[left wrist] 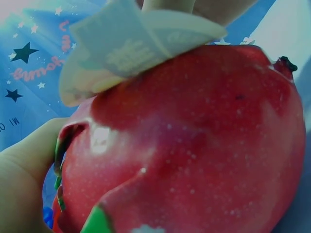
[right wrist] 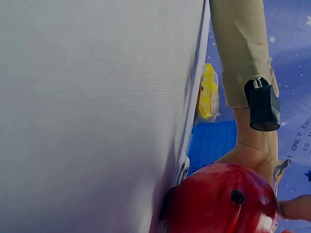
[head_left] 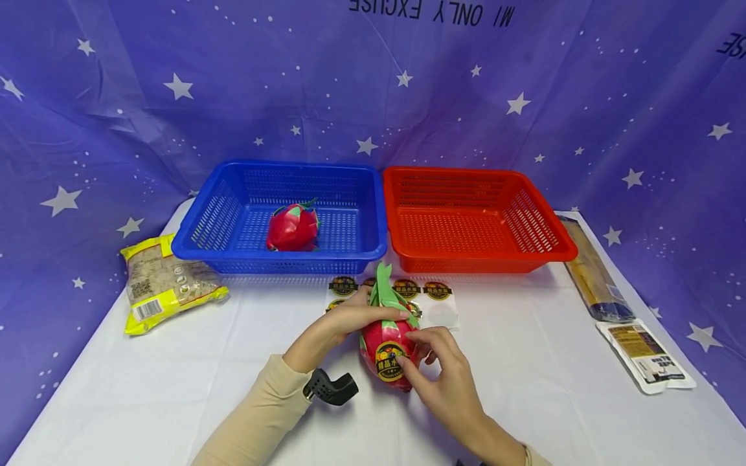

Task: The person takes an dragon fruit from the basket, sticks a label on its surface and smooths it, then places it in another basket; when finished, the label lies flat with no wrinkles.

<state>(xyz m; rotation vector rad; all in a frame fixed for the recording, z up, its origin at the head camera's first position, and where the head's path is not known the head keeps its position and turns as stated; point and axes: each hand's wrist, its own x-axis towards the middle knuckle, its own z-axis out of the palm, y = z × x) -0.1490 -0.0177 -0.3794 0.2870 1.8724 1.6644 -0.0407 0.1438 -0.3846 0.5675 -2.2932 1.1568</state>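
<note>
My left hand (head_left: pixel 357 316) grips a red dragon fruit (head_left: pixel 389 333) with green leaf tips, its thumb across the top and its fingers behind. A round black-and-gold sticker (head_left: pixel 389 361) is at the fruit's near face. At the sticker's right edge is the thumb of my right hand (head_left: pixel 445 375), while the other fingers curl by the fruit's right side. In the left wrist view the sticker (left wrist: pixel 121 53) stands partly off the red skin, bent, with a fingertip behind it. The right wrist view shows the fruit's dark stem end (right wrist: pixel 237 196).
Behind the fruit lies a sheet of round stickers (head_left: pixel 438 291). A blue basket (head_left: pixel 350 249) holds another dragon fruit (head_left: pixel 293 228); a red basket (head_left: pixel 478 262) stands beside it. A yellow-edged bag (head_left: pixel 171 281) is at left, a brown package (head_left: pixel 594 272) and white pouch (head_left: pixel 644 355) at right.
</note>
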